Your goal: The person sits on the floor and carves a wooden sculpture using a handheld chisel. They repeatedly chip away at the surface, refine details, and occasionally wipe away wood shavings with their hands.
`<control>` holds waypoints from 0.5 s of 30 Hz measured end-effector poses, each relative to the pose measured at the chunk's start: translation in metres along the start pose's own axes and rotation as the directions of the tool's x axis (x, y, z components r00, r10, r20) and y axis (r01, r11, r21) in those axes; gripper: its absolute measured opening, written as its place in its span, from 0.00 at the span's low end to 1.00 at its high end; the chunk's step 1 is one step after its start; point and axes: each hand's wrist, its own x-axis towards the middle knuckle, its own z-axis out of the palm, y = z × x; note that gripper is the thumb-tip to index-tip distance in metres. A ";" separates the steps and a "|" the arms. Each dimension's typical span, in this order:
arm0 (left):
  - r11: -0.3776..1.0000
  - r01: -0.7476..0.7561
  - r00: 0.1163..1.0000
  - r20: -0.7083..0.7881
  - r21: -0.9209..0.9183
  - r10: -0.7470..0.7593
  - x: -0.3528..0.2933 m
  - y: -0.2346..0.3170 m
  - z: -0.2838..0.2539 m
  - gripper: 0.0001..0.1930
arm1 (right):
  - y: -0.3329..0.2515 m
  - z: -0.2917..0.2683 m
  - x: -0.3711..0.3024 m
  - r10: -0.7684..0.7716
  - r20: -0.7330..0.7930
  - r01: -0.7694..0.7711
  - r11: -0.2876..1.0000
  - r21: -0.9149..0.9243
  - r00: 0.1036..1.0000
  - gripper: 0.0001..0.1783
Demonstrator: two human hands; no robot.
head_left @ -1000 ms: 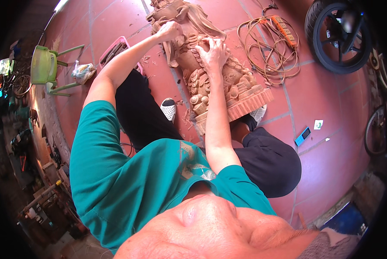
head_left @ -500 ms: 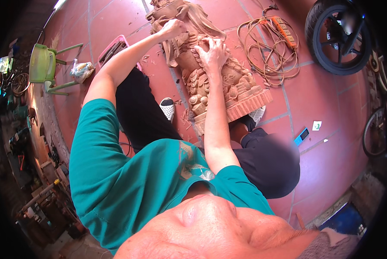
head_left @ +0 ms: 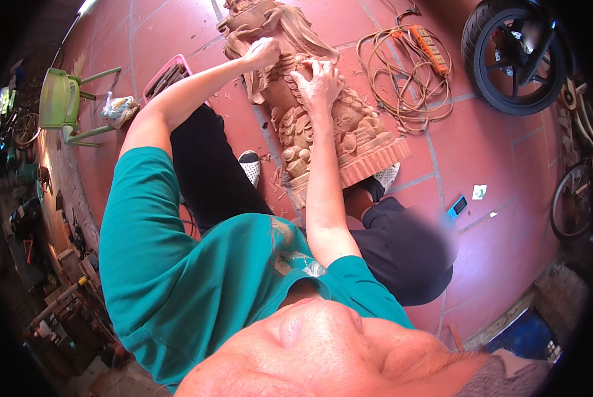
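Observation:
A brown wooden carving [head_left: 290, 126], cut with draped folds, rounded scales and a ridged base, lies at a slant on the floor between my legs. Over its upper left part my left hand [head_left: 263, 53] is closed in a fist; whatever is inside the fingers is hidden. My right hand [head_left: 318, 86] rests on the middle of the carving, thumb and fingers apart and bent, fingertips on the carved surface. No tool can be made out between the two hands.
To the right lie a coiled cord [head_left: 402, 99] with an orange power strip [head_left: 430, 49], a black wheel [head_left: 513, 58] and a blue phone [head_left: 457, 207]. A pink basket [head_left: 152, 91], plastic bag [head_left: 119, 110] and green chair [head_left: 59, 99] are at left. Wood shavings dot the tiles.
My left hand has come slightly nearer along the carving, still closed. The right hand keeps about the same place on it. The whole view has shifted a little.

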 end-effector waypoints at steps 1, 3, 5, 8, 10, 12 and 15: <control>1.000 0.020 0.999 0.027 -0.005 -0.020 -0.003 -0.002 0.000 0.11 | -0.001 0.001 0.000 -0.010 -0.012 0.010 1.000 -0.003 1.000 0.24; 0.999 -0.026 0.999 0.039 -0.035 0.027 -0.004 -0.005 -0.003 0.12 | -0.001 -0.001 -0.002 -0.002 -0.005 0.002 1.000 0.003 1.000 0.24; 0.996 -0.024 0.999 0.036 -0.090 0.027 0.001 -0.006 -0.008 0.12 | 0.000 -0.001 -0.001 0.001 -0.012 -0.001 1.000 0.005 1.000 0.23; 0.990 0.047 0.999 -0.002 -0.132 -0.047 0.009 -0.007 -0.022 0.12 | 0.000 0.000 -0.001 0.002 -0.025 -0.001 1.000 0.015 1.000 0.22; 0.987 0.025 1.000 0.004 -0.159 -0.025 0.008 -0.004 -0.014 0.13 | -0.001 -0.002 -0.002 -0.002 -0.028 0.002 1.000 0.018 1.000 0.22; 0.991 0.010 0.999 0.039 -0.132 -0.005 0.009 -0.006 -0.011 0.13 | -0.003 -0.001 -0.001 -0.016 -0.032 0.017 0.999 0.028 0.999 0.22; 0.987 0.079 0.994 0.082 -0.138 -0.068 0.010 -0.004 -0.011 0.13 | -0.002 -0.002 -0.002 -0.003 -0.006 0.004 0.999 0.035 1.000 0.22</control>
